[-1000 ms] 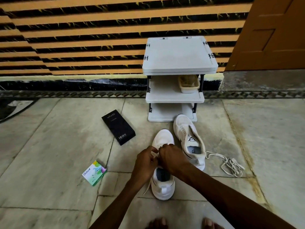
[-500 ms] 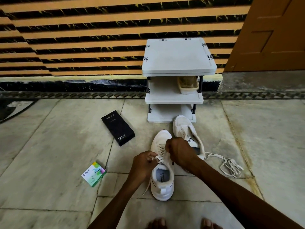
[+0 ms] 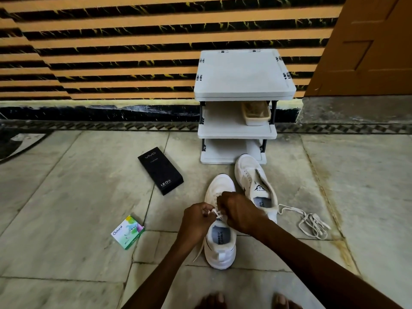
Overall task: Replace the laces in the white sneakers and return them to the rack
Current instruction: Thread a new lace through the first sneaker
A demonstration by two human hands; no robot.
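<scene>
Two white sneakers stand on the stone floor before a grey three-shelf rack (image 3: pixel 243 85). The near sneaker (image 3: pixel 219 250) points away from me. My left hand (image 3: pixel 197 219) and my right hand (image 3: pixel 239 211) both pinch its white lace (image 3: pixel 215 212) over the tongue, and a loose end trails down the shoe's left side. The far sneaker (image 3: pixel 252 177) stands to the right with no lace in it, its tongue open. A loose off-white lace (image 3: pixel 312 221) lies in a heap on the floor at the right.
A black phone box (image 3: pixel 160 170) lies left of the sneakers. A small green and white carton (image 3: pixel 127 232) lies nearer me on the left. A beige tray (image 3: pixel 256 113) sits on the rack's middle shelf. My bare toes (image 3: pixel 210 301) show at the bottom edge.
My right hand rose off the lace toward the toe half a second ago and has come back down beside my left hand over the tongue. The view has shifted slightly.
</scene>
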